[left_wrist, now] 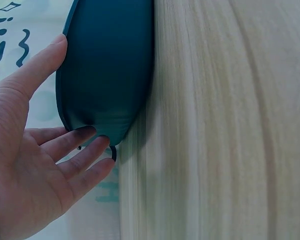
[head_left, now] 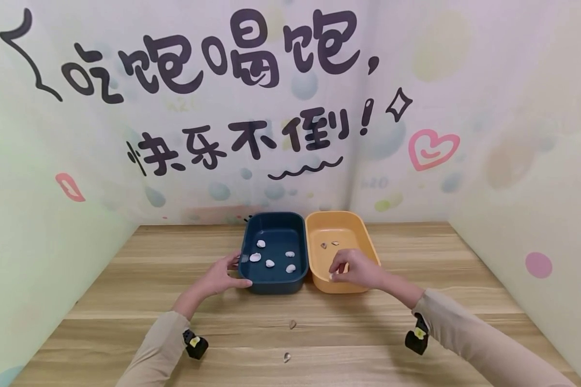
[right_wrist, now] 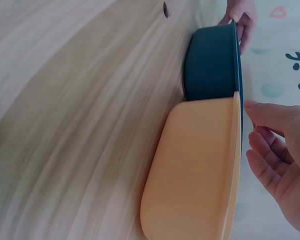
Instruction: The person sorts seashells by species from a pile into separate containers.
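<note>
My left hand (head_left: 218, 277) rests against the left side of the dark blue box (head_left: 276, 288), thumb on its rim and the other fingers loosely extended along the outside. Several white shells (head_left: 270, 263) lie spread in that box. Over the front part of the yellow box (head_left: 341, 287), my right hand (head_left: 360, 269) pinches a small shell (head_left: 332, 277) between thumb and fingers; most of the shell is hidden. Farther back in the yellow box are two small brownish shells, one of them a darker shell (head_left: 324, 245).
Two more small shells lie on the wooden table in front of the boxes, a farther shell (head_left: 292, 324) and a nearer shell (head_left: 287, 357). The boxes stand side by side near the printed back curtain (head_left: 290, 193). Curtains also flank the table (head_left: 213, 344).
</note>
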`<state>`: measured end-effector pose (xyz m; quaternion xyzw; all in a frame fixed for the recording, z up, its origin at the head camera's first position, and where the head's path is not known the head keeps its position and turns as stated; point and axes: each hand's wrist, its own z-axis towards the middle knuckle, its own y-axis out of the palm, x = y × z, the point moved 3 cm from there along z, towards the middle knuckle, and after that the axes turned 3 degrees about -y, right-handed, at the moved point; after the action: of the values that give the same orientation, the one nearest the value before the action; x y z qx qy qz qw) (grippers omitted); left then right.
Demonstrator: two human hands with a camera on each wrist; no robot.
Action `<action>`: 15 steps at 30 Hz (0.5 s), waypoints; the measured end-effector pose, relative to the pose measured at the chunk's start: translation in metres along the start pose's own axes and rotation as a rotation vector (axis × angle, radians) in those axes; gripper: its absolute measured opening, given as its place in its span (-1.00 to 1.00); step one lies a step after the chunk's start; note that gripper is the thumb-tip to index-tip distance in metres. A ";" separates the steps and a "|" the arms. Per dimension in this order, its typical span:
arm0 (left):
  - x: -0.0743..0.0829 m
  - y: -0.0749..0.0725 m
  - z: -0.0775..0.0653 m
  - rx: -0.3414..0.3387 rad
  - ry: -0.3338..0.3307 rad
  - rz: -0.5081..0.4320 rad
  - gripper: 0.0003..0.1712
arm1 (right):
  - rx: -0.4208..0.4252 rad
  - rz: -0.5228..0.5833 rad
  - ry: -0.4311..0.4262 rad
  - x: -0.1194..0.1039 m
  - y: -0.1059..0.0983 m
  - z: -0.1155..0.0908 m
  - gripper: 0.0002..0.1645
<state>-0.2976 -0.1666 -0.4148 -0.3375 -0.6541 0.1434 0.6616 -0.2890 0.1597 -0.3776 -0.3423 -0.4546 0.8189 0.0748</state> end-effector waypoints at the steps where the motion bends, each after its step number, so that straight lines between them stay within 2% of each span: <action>1: 0.000 0.000 0.000 -0.001 0.002 -0.002 0.00 | 0.008 -0.003 0.001 0.002 -0.002 0.000 -0.94; 7: 0.001 0.000 -0.001 -0.007 0.010 -0.015 -0.01 | 0.060 -0.019 0.001 0.016 -0.010 -0.001 -0.93; 15: 0.000 0.001 0.001 -0.004 0.013 -0.024 0.00 | 0.120 -0.061 0.072 0.036 -0.016 -0.001 -0.91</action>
<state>-0.2983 -0.1660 -0.4156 -0.3319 -0.6540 0.1318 0.6669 -0.3187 0.1851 -0.3829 -0.3526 -0.4118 0.8292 0.1364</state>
